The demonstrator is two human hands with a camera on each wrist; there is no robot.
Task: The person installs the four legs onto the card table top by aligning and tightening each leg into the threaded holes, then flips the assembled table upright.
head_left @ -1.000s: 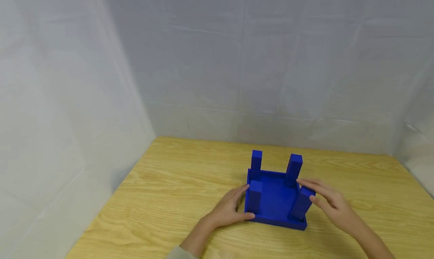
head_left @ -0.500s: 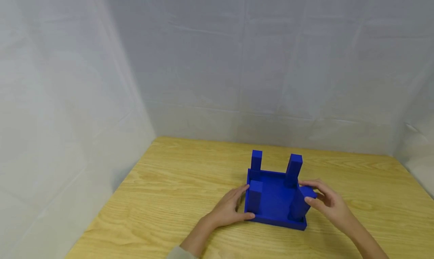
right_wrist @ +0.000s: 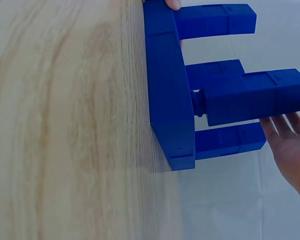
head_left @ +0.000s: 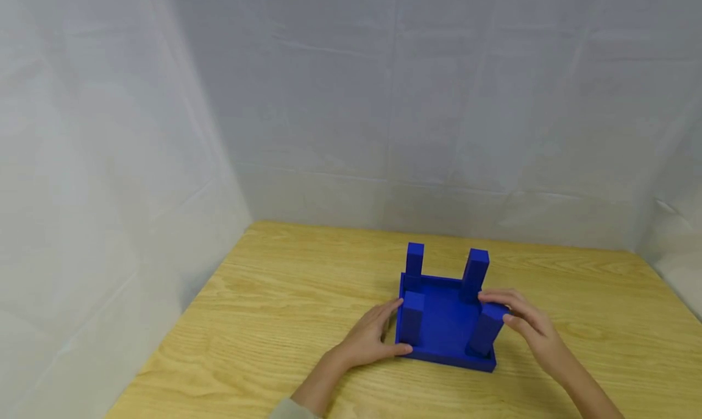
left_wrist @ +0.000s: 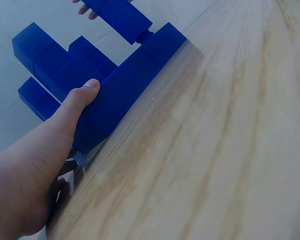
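Note:
A blue square base (head_left: 446, 358) lies on the wooden table (head_left: 285, 309) with four blue legs pointing up. My left hand (head_left: 384, 332) rests against its left side by the near-left leg (head_left: 411, 318); the thumb (left_wrist: 77, 102) lies straight along the base's edge (left_wrist: 125, 90). My right hand (head_left: 512, 312) holds the top of the near-right leg (head_left: 485, 334), fingers curved over it and thumb at its right. In the right wrist view that leg (right_wrist: 255, 97) juts from the base (right_wrist: 170, 100) with the right hand (right_wrist: 287, 145) at its end. The two far legs (head_left: 415, 259) (head_left: 475, 271) stand untouched.
White cloth walls (head_left: 384, 114) close in the table at the back and on both sides. Bare wood lies to the left of the base and along the table's front edge (head_left: 230, 401).
My right hand closed onto the near-right leg's top, then lifted its fingers slightly over the top. The leg now stands a little straighter. The left hand has not moved.

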